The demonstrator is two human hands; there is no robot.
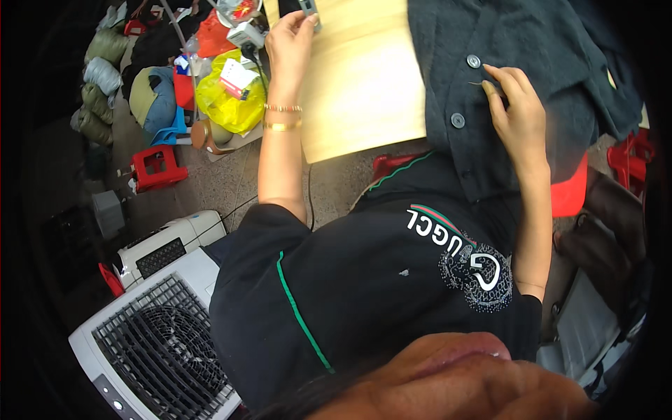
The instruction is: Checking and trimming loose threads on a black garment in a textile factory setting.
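Note:
A dark charcoal button-front garment [448,91] lies over the right side of the table and hangs down toward my lap. Two round dark buttons show on it: an upper button [474,61] and a lower button [458,120]. My right hand [518,112] is over the cloth beside the upper button, thumb and forefinger drawn together. A thin needle-like sliver [476,83] shows at their tips, too fine to name surely. At the table's far left, my left hand [290,47] has its fingers on a small grey device [309,8], partly cut off by the picture's top edge.
The pale wooden table [364,91] spreads between my hands. To its left are a yellow plastic bag [227,94], a red bag [214,35], and a red stool [159,168] on the floor. A grey-white air cooler [164,336] stands close at my left side.

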